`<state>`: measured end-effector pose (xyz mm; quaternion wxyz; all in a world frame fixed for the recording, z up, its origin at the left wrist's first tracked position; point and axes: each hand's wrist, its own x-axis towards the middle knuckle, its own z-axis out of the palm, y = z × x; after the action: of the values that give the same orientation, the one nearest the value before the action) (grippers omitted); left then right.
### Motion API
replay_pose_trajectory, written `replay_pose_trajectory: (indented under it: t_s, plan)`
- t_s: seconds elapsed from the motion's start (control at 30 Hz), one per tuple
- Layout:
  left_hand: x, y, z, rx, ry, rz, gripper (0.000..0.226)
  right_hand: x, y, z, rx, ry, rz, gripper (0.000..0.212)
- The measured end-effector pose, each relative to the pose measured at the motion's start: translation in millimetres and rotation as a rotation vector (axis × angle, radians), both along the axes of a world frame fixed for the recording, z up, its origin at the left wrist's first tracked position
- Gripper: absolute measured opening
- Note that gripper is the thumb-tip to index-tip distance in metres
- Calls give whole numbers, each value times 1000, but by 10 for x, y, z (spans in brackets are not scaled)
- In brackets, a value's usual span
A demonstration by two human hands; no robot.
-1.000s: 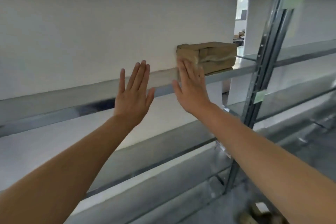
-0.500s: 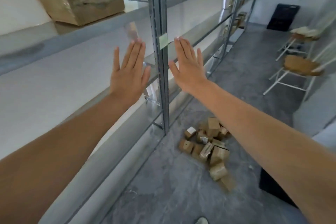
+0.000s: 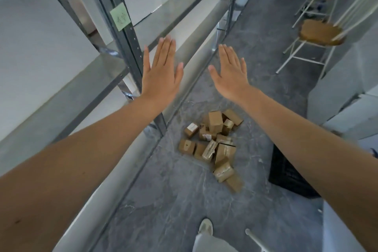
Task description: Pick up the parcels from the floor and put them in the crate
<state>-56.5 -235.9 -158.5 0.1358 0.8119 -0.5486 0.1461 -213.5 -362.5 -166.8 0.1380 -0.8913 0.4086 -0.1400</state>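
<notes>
We hold both arms stretched out ahead of us, backs of the hands toward the camera. Our left hand point(image 3: 160, 69) is flat with the fingers straight and close together, the thumb spread, gripping nothing. Our right hand point(image 3: 230, 71) is the same: palm away from us, fingers extended, empty. The two hands are level with each other and near, with a clear gap between them.

Below and beyond the hands, the parcels point(image 3: 212, 143) lie in a loose heap on the grey floor point(image 3: 163, 200), just beside the foot of the metal shelving point(image 3: 126, 32) that runs along the floor's left edge. They are small brown cardboard boxes, some taped, tumbled against and partly over one another at various angles. A green note point(image 3: 120, 16) is stuck on the nearest shelving upright.

The black crate point(image 3: 286, 172) sits on the floor just to the right of the heap, partly hidden behind our right forearm; what it contains we cannot tell.

At the bottom edge, one light shoe point(image 3: 205, 226) stands on the floor. Toward the far right, a white-legged stool point(image 3: 321, 32) with a brown seat stands well apart from the parcels.
</notes>
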Motion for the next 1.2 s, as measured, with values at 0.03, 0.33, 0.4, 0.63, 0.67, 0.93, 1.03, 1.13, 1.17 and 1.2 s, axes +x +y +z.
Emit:
replay_pose_trajectory:
  t_s: [0.03,0.33,0.4,0.63,0.67,0.93,1.03,1.13,1.17,1.2]
  plan:
    - [-5,-64,-57,7,18,7,60,0,-76,-77,33,19,-2,66]
    - [294,-394,-539,133,76,34,60,136,-372,-614,220,54,30,67]
    - [339,-529,-666,122,164,58,59,137,-456,-729,241,75,11,67]
    - [387,-1109,-1245,210,284,-51,60,179,-896,-1213,326,146,-113,66]
    - [413,-1208,-1334,231,303,-77,60,192,-976,-1284,337,161,-142,66]
    - [612,-1867,-2333,362,426,-179,58,155,-1412,-2234,463,179,-372,63]
    - [501,-1935,-2927,435,567,-150,56,-35,-1342,-2809,495,219,-400,60]
    - [257,-1805,-3632,508,662,-141,54,-301,-1195,-3452,566,307,-397,59]
    - [142,-1751,-3886,516,705,-145,53,-403,-1170,-3691,574,328,-394,58]
    - [9,-1701,-4125,535,752,-147,52,-499,-1158,-3926,589,349,-396,58]
